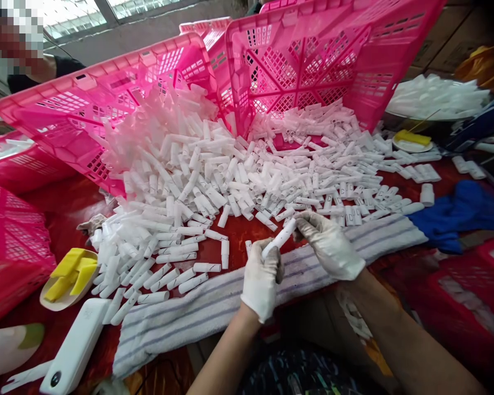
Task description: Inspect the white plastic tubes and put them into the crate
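My left hand [262, 281], in a white glove, is closed around the lower end of a white plastic tube [280, 239]. The tube slants up to the right and bears faint dark marks. At its upper end, my right hand [327, 244], also gloved, pinches it between thumb and fingers. Both hands are above a striped towel [181, 322] along the table's front edge. Just beyond them spreads a large heap of similar white tubes [214, 175], some with black printing.
Two pink crates [313, 60] [86, 104] lie tipped behind the heap. Yellow sponges [72, 274] sit in a dish at left, near a white power bank [76, 345]. At right are a blue cloth [463, 214] and a bowl of white pieces [440, 99]. Another person's arm [45, 68] shows at upper left.
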`<state>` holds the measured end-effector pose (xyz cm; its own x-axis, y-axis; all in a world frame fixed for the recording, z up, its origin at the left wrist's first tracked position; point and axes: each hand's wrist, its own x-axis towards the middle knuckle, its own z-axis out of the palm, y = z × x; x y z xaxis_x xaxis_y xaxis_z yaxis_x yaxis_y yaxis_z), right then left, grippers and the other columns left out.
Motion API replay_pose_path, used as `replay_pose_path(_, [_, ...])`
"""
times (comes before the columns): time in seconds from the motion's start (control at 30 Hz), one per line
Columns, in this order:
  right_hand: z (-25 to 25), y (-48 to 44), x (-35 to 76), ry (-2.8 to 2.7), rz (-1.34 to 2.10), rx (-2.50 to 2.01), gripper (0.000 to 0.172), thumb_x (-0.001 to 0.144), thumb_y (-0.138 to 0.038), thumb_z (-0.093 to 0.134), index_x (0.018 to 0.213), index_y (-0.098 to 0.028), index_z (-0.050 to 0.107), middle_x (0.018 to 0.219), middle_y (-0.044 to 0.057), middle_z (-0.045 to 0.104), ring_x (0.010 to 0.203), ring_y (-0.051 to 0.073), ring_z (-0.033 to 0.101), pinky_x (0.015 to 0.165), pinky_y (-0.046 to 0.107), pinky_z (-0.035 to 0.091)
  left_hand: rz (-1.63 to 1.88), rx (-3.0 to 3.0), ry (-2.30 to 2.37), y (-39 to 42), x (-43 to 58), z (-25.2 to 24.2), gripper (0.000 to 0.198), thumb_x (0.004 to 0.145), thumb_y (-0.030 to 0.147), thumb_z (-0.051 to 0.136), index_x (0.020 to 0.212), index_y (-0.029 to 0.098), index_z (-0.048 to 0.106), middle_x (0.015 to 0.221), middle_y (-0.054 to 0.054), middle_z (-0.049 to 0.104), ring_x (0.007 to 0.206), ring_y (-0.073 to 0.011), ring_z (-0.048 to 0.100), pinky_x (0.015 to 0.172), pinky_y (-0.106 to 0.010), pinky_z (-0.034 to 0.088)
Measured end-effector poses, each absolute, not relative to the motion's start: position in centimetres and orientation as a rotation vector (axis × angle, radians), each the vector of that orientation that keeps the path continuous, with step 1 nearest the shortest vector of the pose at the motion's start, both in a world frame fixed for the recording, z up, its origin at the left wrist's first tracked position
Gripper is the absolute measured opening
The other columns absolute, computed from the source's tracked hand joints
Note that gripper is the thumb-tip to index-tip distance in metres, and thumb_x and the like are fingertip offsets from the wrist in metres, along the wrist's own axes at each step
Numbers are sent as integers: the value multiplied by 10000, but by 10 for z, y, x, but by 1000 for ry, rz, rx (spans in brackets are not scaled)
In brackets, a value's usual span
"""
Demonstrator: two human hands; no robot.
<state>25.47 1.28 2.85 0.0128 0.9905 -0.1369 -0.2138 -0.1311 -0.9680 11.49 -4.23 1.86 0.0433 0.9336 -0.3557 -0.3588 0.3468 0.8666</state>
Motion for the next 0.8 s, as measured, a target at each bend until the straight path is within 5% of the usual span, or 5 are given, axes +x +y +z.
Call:
replay_pose_path(0.3, [40,16,263,-1280,1287,-1027,245,759,-445,721,816,-215,661,695,-3,603,627,132,531,590,267,457,781,473,714,-44,103,35,439,815,610,554,823,181,458,578,106,244,389,-14,102,372,-181,155])
replay_pose_path(0.47, [47,10,251,-1197,1355,-1099,305,739,-479,726,786,-191,637,629,-23,555,559,103,474,533,237,418,1242,1065,1392,-50,114,32,307,815,486,620,881,191,570,709,16,474,600,-98,430,557,-217,372])
replay_pose_path(0.53, [49,8,249,-1178,1316,-1088,293,742,-467,728,766,-194,626,648,-23,552,582,104,480,555,237,431,1260,1164,1473,-49,114,32,280,818,466,623,877,195,587,725,11,490,643,-107,442,597,-220,380])
replay_pose_path(0.7, [44,2,254,-1301,1178,-979,142,797,-359,706,810,-229,652,815,0,591,779,148,558,721,276,485,905,634,900,-43,105,42,451,794,613,576,835,172,487,578,92,262,431,-32,146,396,-180,150])
replay_pose_path(0.8, [39,0,258,-1334,1160,-939,71,827,-319,682,836,-253,659,851,-7,590,813,147,559,743,272,484,851,515,842,-42,107,45,496,751,630,622,834,169,459,586,95,259,435,-22,122,392,-181,121])
